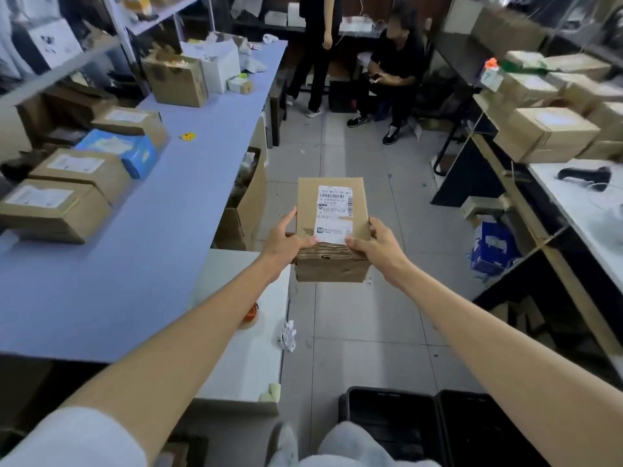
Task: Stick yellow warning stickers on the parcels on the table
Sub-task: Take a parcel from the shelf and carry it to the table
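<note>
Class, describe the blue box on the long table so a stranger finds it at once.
Start at the long blue table on the left. Along its left edge runs a row of brown parcels. Third from the near end sits the blue box, bright blue between two brown neighbours.

At the far end of the grey tiled floor point(354, 156) a person in black point(318, 45) stands beside a seated person point(394, 69), who holds a phone point(375, 75). On the right, a black barcode scanner point(585, 176) lies on a white counter point(580, 210), and a blue box point(492, 246) sits on a lower level beneath it. An open cardboard carton point(251, 203) stands on the floor left of centre. Nearer, a low white tabletop point(242, 348) carries a roll of tape point(251, 316), with crumpled white paper point(288, 335) on the floor just beside its edge. Two black crates point(394, 419) sit side by side at the bottom. Metal shelving point(111, 45) rises at upper left.
</note>
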